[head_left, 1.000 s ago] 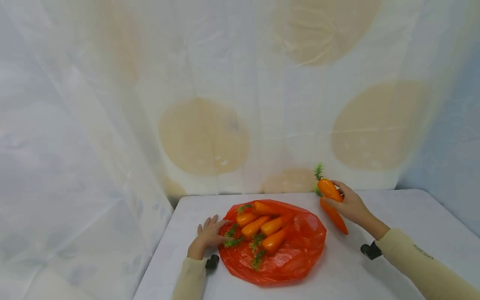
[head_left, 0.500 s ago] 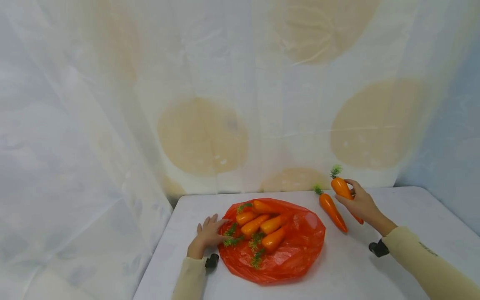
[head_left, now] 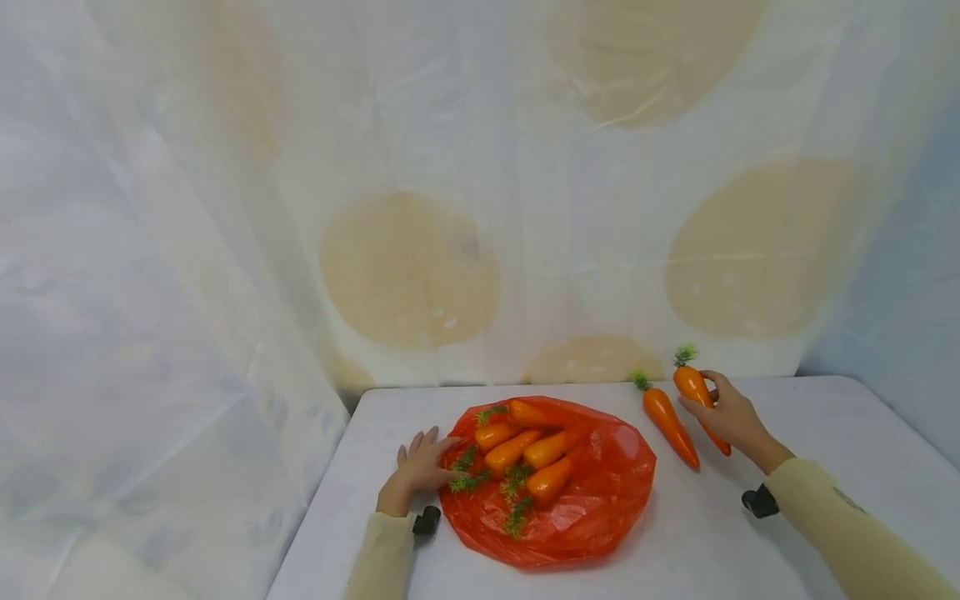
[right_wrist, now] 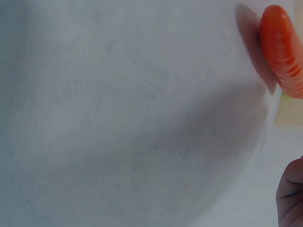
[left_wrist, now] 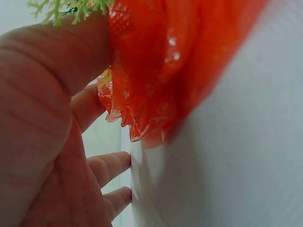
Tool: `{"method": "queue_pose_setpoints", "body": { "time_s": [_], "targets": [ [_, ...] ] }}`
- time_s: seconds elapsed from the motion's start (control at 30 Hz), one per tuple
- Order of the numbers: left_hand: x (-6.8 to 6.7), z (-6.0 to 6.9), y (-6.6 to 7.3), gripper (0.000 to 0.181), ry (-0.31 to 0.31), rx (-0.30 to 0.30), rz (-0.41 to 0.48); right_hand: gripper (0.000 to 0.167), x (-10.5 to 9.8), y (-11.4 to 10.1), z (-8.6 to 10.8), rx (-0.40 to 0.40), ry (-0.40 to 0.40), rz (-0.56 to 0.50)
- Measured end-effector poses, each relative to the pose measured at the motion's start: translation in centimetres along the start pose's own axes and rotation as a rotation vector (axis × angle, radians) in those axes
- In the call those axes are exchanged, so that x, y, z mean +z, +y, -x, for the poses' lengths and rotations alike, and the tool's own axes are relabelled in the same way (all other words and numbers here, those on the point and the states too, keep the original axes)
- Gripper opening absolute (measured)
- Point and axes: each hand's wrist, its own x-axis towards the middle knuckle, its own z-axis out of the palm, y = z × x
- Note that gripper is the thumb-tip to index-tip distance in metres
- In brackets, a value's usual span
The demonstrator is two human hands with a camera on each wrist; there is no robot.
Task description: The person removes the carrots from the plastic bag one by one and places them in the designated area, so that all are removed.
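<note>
In the head view an orange carrot (head_left: 693, 388) with a green leafy top stands within the grasp of my right hand (head_left: 731, 417), its thumb and fingers around it at the table's far right. Left of it lies a second carrot (head_left: 666, 421), apart from the first. A red plastic bag (head_left: 607, 500) lies flat on the table with several carrots (head_left: 550, 479) on it. My left hand (head_left: 422, 465) pinches the bag's left edge between thumb and index finger; the left wrist view shows the thumb (left_wrist: 61, 52) against the red plastic (left_wrist: 156, 61), other fingers spread.
The white table (head_left: 705, 542) ends at a pale hanging cloth (head_left: 570, 208) with tan round spots, close behind the right-hand carrots. More pale cloth (head_left: 150, 333) hangs along the left side. Both wrists carry a black camera (head_left: 760, 502).
My right hand has moved right with one carrot and lowered it slightly. The other carrot, earlier under its fingers, now lies by itself. My left hand and the bag stay in place.
</note>
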Motion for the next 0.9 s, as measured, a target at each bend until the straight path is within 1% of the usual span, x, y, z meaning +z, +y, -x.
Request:
{"method": "queue_pose_setpoints", "body": {
  "time_s": [0.17,0.3,0.43,0.57,0.7,0.9],
  "targets": [
    [-0.2,-0.1,0.3,0.061,-0.007,0.012,0.019,0.09,0.2,1.4,-0.3,0.031,-0.039,0.015],
    [-0.1,-0.1,0.4,0.062,-0.013,0.014,0.024,0.093,0.4,2.4,-0.6,0.073,-0.1,0.03],
    [0.0,-0.1,0.1,0.063,-0.009,0.014,0.011,0.096,0.9,3.1,-1.0,0.076,-0.135,0.052],
    [0.0,0.0,-0.1,0.062,-0.007,0.015,0.012,0.095,1.1,3.2,-1.1,0.041,-0.137,0.081],
    [0.0,-0.1,-0.1,0.061,-0.007,0.021,0.008,0.095,0.9,2.9,-1.3,0.01,-0.153,0.116],
    [0.0,-0.1,-0.1,0.061,-0.01,0.012,0.009,0.095,0.6,2.7,-1.8,0.04,-0.186,0.136]
  ]
}}
